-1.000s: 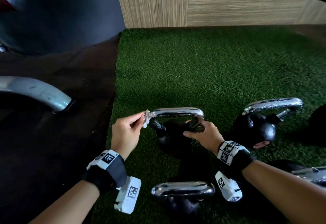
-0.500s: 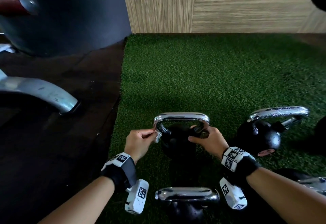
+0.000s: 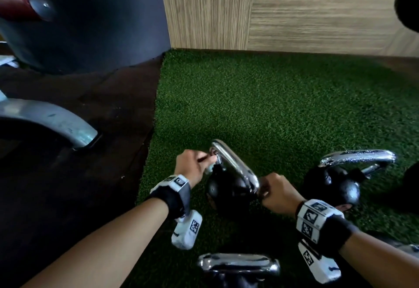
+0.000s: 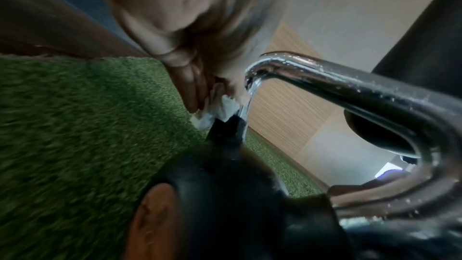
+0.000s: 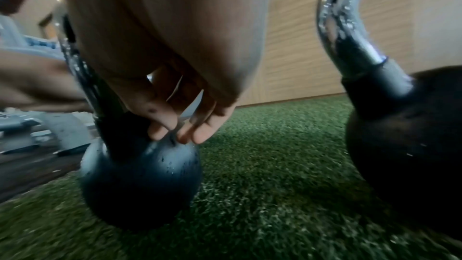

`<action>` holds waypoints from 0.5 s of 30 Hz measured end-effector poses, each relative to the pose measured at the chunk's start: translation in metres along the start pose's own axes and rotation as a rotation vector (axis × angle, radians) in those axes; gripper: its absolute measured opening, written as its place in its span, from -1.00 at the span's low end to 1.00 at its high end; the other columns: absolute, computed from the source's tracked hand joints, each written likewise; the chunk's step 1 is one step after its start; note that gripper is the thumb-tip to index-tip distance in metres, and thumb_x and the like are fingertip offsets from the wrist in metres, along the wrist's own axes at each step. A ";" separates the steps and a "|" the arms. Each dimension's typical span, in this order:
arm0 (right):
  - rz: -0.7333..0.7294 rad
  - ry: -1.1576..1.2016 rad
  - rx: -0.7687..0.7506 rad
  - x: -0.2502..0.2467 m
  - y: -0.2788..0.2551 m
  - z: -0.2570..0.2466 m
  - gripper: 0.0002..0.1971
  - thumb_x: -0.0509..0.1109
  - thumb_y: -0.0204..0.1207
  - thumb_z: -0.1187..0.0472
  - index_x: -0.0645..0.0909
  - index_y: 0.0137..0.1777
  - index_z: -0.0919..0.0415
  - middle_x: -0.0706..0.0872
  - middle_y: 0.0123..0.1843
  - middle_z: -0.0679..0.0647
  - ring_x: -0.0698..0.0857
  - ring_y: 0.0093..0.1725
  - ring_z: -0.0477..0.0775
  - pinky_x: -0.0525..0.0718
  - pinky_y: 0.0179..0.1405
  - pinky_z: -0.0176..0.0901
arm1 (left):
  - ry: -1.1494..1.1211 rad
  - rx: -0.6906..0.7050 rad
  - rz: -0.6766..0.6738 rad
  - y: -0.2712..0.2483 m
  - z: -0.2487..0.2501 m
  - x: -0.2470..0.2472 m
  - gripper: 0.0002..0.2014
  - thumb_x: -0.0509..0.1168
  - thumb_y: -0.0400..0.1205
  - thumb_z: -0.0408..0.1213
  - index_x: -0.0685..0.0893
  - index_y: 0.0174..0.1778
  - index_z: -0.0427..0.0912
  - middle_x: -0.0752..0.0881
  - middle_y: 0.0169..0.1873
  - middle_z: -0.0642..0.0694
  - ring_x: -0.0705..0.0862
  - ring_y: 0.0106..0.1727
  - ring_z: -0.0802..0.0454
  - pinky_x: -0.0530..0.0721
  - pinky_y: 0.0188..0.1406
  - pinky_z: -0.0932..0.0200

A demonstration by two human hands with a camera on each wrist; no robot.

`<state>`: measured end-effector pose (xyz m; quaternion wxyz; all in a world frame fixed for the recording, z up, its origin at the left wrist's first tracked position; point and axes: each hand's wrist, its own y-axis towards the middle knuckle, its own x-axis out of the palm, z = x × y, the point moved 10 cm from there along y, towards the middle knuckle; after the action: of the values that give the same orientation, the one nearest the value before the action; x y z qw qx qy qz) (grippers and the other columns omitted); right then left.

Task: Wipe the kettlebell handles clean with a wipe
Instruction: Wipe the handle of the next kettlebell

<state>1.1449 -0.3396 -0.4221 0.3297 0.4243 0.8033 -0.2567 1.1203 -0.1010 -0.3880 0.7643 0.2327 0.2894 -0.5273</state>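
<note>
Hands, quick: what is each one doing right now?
Left hand: pinching a small white wipe against the chrome handle of the black round kettlebell.
Right hand: fingers curled round the handle's other leg, steadying it.

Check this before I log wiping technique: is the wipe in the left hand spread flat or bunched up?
Bunched. The wipe is a small crumpled wad, pinched in the left hand against the kettlebell handle.

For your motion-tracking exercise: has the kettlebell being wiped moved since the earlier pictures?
Yes. The kettlebell has turned: its chrome handle, earlier parallel to the wood wall, now runs diagonally, its left end farther back toward that wall.
</note>
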 end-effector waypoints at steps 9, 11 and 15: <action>0.128 0.107 -0.009 0.010 0.015 -0.017 -0.79 0.63 0.32 0.15 0.69 -0.22 -0.19 0.69 -0.20 -0.18 0.67 -0.14 -0.21 0.49 -0.19 -0.49 | -0.234 -0.155 -0.161 0.033 0.019 0.040 -0.79 0.48 0.65 -0.19 0.89 0.11 -0.22 0.89 -0.03 -0.18 0.82 -0.04 0.00 0.69 0.09 0.23; 0.121 0.127 0.108 0.015 0.029 -0.002 -0.54 0.69 0.29 -0.07 0.59 0.10 -0.02 0.59 0.04 -0.05 0.60 0.06 -0.04 0.52 0.01 -0.25 | -0.334 -0.127 -0.246 0.028 0.013 0.047 -0.75 0.50 0.65 -0.22 0.86 0.20 -0.23 0.89 0.04 -0.15 0.82 -0.07 0.19 0.72 0.09 0.28; -0.156 0.308 0.233 0.047 0.048 0.011 -0.27 0.67 0.33 -0.17 0.49 0.37 0.21 0.70 0.25 0.13 0.72 0.22 0.16 0.69 0.29 0.19 | -0.156 -0.074 -0.242 0.032 0.014 0.048 -0.74 0.55 0.60 -0.22 0.86 0.18 -0.20 0.87 0.12 -0.16 0.84 0.14 -0.01 0.75 0.31 0.02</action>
<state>1.1692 -0.2990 -0.4710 0.1306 0.4301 0.8397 -0.3047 1.1663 -0.1317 -0.4095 0.7232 0.1262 0.2742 -0.6212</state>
